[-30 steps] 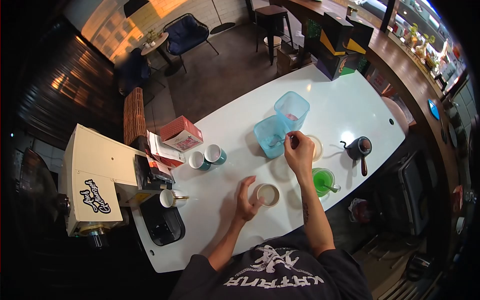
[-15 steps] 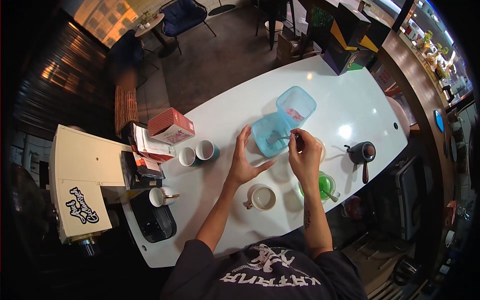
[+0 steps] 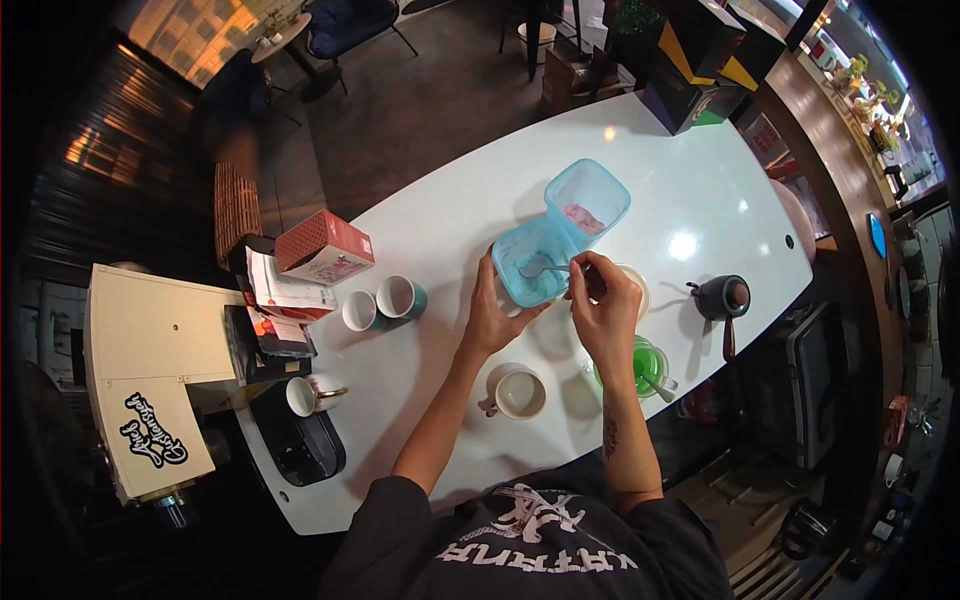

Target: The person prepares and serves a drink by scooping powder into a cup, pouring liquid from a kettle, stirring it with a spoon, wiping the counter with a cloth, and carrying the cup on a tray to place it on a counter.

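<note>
My right hand [image 3: 606, 308] pinches the handle of a spoon [image 3: 543, 268], whose bowl rests in pale blue powder inside a light-blue plastic container [image 3: 508, 252]. My left hand [image 3: 490, 316] curls around the near left side of that container. Touching it on the far side is a second blue container [image 3: 588, 178] with some pink powder at the bottom. Closer to my body stands a light-coloured mug [image 3: 520, 395]. By my right forearm is a glass cup [image 3: 650, 362] of green liquid with a spoon in it. A pale round lid or dish sits partly hidden behind my right hand.
Two cups [image 3: 400, 297] stand left of my hands, near a red box [image 3: 325, 247]. A white mug [image 3: 306, 397] sits by the cream-coloured machine [image 3: 150, 380]. A dark pot with a handle [image 3: 724, 298] is at the right. Black boxes [image 3: 690, 60] occupy the table's far corner.
My left hand has closed in from beside the blue container and now holds its side. The spoon stays in the powder. The whole view has shifted slightly.
</note>
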`<state>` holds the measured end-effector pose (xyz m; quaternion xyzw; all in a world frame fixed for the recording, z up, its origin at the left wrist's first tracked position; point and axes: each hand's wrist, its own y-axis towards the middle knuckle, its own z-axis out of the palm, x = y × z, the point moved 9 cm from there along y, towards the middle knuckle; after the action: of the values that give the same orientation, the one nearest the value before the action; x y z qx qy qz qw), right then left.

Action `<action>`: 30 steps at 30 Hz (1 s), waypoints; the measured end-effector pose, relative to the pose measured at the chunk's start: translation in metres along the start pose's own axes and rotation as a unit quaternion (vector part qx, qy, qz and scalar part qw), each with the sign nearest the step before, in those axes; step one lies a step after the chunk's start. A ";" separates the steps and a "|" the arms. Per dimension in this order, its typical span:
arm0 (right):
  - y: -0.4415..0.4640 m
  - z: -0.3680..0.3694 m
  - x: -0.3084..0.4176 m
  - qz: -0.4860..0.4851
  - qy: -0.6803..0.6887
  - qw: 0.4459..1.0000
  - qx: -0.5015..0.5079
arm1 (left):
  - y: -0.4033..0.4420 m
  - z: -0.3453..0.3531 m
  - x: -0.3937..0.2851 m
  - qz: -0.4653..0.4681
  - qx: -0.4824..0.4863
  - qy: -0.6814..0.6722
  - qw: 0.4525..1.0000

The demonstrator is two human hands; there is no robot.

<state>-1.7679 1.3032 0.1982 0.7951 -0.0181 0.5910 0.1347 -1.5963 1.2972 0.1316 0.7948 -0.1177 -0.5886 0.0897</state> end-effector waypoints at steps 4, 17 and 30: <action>-0.002 0.000 -0.001 -0.001 0.005 1.000 0.001 | 0.000 0.002 0.002 -0.002 -0.001 -0.044 0.999; -0.012 -0.026 0.000 0.049 0.068 0.996 -0.017 | -0.004 0.001 0.004 0.007 -0.015 -0.011 1.000; -0.019 -0.035 -0.012 0.081 0.207 0.975 0.010 | -0.004 -0.001 0.002 0.017 -0.015 -0.020 1.000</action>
<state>-1.8006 1.3279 0.1930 0.6524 -0.0484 0.7522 0.0788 -1.5947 1.3004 0.1294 0.7795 -0.1238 -0.6043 0.1091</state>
